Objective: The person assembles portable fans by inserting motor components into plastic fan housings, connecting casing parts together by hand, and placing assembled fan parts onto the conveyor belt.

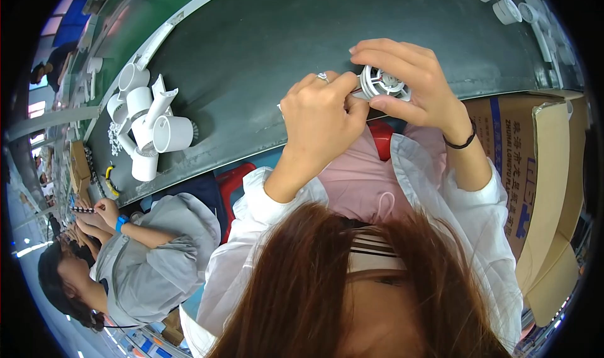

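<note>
My right hand point(415, 84) curls its thumb and fingers around a round white plastic part point(385, 83) with a spoked, ring-shaped face, perhaps a small fan housing. Close against its left side, my left hand point(321, 116) is closed in a pinch. A thin strand, possibly a wire, shows between that pinch and the part, but what the left fingertips grip is mostly hidden. A small white bit pokes out beyond the left hand's outer edge. Both hands are held over the near edge of the dark green work surface point(251, 68).
To the left lies a cluster of white plastic cylinders and handles point(171, 134). More white parts point(507, 10) stand at the far right. A large cardboard box point(503, 138) is right of my lap. On the left, a co-worker point(151, 263) handles a dark strip near a yellow tool point(111, 182).
</note>
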Tool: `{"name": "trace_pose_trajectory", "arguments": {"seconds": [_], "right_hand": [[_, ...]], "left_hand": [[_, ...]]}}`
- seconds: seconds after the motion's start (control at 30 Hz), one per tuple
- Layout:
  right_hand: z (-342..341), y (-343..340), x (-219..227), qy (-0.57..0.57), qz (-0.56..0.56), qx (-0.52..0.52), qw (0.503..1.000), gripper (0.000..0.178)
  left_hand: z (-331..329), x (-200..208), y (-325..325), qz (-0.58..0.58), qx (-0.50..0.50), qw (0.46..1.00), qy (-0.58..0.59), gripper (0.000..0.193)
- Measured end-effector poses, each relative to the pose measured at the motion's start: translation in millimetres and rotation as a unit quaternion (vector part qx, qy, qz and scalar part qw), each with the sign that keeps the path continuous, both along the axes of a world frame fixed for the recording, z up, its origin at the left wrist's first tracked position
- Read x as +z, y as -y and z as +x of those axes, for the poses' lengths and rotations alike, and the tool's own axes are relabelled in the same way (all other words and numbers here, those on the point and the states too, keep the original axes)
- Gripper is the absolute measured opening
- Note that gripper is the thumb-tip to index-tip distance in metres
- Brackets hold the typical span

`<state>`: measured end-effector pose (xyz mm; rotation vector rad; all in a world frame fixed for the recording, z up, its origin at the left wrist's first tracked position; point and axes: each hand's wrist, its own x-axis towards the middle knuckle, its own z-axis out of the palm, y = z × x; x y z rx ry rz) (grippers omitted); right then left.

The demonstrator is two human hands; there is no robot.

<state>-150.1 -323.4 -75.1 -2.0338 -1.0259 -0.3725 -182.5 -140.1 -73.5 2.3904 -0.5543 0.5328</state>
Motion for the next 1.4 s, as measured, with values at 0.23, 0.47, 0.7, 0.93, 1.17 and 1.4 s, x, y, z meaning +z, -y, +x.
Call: {"name": "trace_pose_trajectory", "arguments": {"seconds": [0.23, 0.47, 0.7, 0.93, 1.17, 1.4], "right_hand": [[-2.2, 2.1, 4.9, 0.008, -0.049, -0.011, 0.999, 0.049], [-2.8, 4.0, 0.8, -0.004, -0.060, 0.000, 0.998, 0.054], [3.1, 16.0, -7.0, -0.288, 0.177, 0.123, 0.933, 0.073], [-2.5, 24.6, -18.7, -0.339, 0.221, 0.092, 0.910, 0.073], [-7.5, 24.1, -11.4, -0.326, 0.196, 0.114, 0.918, 0.078], [-3.2, 23.3, 13.0, -0.255, 0.091, 0.056, 0.961, 0.060]], "left_hand": [[2.1, 0.3, -2.1, -0.003, -0.007, 1.000, 0.007, 0.006], [2.1, -1.0, -3.7, 0.000, -0.023, 1.000, 0.006, 0.005], [2.8, 1.1, -8.0, 0.014, -0.015, 1.000, 0.005, 0.006], [0.6, 5.7, -14.2, 0.004, -0.049, 0.995, -0.090, 0.009], [0.0, 7.8, -7.8, 0.012, -0.034, 0.993, -0.113, 0.007], [1.5, 8.9, -7.6, 0.015, -0.035, 0.990, -0.133, 0.009]]}}
